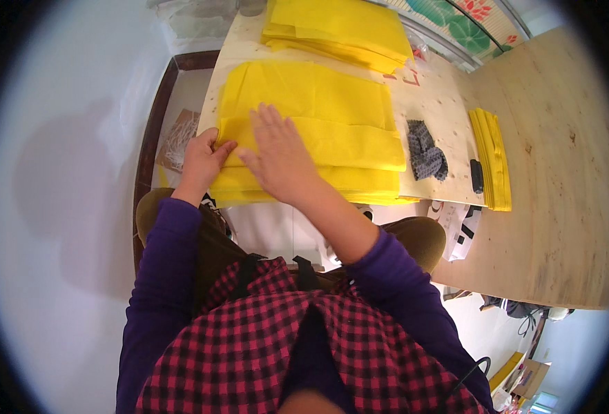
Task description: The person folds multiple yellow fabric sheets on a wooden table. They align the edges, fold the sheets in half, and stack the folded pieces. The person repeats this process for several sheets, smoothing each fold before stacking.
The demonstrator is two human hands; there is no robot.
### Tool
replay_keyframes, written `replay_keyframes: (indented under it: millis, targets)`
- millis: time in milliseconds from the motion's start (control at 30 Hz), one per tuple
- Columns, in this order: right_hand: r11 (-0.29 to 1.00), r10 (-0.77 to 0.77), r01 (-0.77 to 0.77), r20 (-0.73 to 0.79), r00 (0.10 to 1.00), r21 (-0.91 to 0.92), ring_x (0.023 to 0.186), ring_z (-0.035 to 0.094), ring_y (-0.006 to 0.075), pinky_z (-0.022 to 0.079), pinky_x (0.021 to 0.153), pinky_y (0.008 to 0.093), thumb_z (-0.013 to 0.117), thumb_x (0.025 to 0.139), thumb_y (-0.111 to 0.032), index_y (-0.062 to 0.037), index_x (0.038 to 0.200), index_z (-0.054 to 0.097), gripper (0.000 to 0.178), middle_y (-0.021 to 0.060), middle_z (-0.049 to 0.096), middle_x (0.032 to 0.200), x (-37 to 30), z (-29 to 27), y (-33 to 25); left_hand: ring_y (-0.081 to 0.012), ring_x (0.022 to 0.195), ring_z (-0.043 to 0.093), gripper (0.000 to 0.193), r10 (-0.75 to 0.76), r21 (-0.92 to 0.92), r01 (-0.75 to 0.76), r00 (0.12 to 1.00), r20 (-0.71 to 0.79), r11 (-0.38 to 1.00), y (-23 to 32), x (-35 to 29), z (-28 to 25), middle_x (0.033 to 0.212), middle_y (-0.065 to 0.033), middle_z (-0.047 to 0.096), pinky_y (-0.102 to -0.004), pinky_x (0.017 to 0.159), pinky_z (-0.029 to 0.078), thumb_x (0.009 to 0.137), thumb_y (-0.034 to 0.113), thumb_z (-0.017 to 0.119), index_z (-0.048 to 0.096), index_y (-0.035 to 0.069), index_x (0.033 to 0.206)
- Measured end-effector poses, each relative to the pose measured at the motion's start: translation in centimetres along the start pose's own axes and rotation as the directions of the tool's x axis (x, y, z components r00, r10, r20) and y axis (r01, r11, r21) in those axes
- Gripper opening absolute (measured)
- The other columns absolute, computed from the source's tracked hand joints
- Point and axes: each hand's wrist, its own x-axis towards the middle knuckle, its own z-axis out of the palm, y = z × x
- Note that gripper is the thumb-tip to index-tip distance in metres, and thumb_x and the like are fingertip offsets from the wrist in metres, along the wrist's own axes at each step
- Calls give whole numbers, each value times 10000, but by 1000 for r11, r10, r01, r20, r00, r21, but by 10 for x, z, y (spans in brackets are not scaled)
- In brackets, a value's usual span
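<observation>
In front of me lies a stack of yellow fabric sheets (pixel 339 96), the top one folded over along its near side. At the stack's left edge my left hand (pixel 199 164) is closed, thumb and fingers pinching the yellow fabric. My right hand (pixel 282 155) lies flat over the folded part with its fingers stretched out, slightly blurred. Whether its palm presses on the fabric or hovers just above cannot be told. Lower layers of the stack stick out toward me at the table's near edge.
Another pile of yellow sheets (pixel 339 31) sits at the far side of the wooden table (pixel 446 103). To the right are a crumpled dark grey cloth (pixel 425 155), a small black object (pixel 476 176) and a folded yellow bundle (pixel 492 159). A white wall (pixel 70 179) stands on the left.
</observation>
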Motion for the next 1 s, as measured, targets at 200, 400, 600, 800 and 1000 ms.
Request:
replay_keyframes:
  millis: [200, 400, 600, 800, 1000]
  targets:
    - [960, 139, -92, 164, 977, -264, 1446, 153, 268, 116, 1163, 448, 387, 936, -548, -10, 1475, 222, 778, 158, 196, 1551, -14, 20, 38, -323, 569, 467, 286, 31, 48, -30, 999, -11, 998, -7, -2, 1, 652, -198, 516, -392, 533, 386, 791, 172, 723, 512, -22, 779]
    - [868, 362, -320, 41, 931, -381, 1445, 163, 268, 115, 1160, 460, 371, 938, -559, -14, 1475, 231, 778, 154, 205, 1549, -69, -26, 126, -272, 581, 515, 270, -33, -14, 33, 999, 6, 999, -1, -3, 2, 682, -186, 559, -358, 551, 417, 792, 180, 728, 542, -16, 804]
    - [810, 436, -416, -48, 898, -415, 1442, 168, 280, 115, 1159, 462, 353, 943, -566, -9, 1472, 237, 777, 157, 211, 1547, -89, -36, 157, -192, 591, 520, 230, -125, -133, 123, 992, -7, 983, 2, -6, 6, 693, -155, 590, -322, 566, 425, 809, 162, 720, 576, -14, 838]
    - [792, 473, -449, -48, 880, -414, 1447, 155, 259, 105, 1162, 456, 334, 943, -581, -20, 1477, 232, 781, 137, 197, 1555, -88, -36, 155, -244, 825, 585, 216, -77, 350, 105, 993, -94, 931, 26, -4, -23, 848, -119, 622, -345, 732, 455, 842, 136, 658, 609, 20, 1017]
    - [801, 459, -443, -62, 886, -402, 1444, 164, 260, 109, 1159, 463, 330, 939, -592, -27, 1479, 228, 788, 134, 211, 1552, -88, -34, 156, -333, 1225, 463, 371, 449, 104, -457, 889, 88, 883, 109, -15, 53, 1271, -173, 530, -407, 1055, 341, 903, 144, 536, 529, 37, 1258]
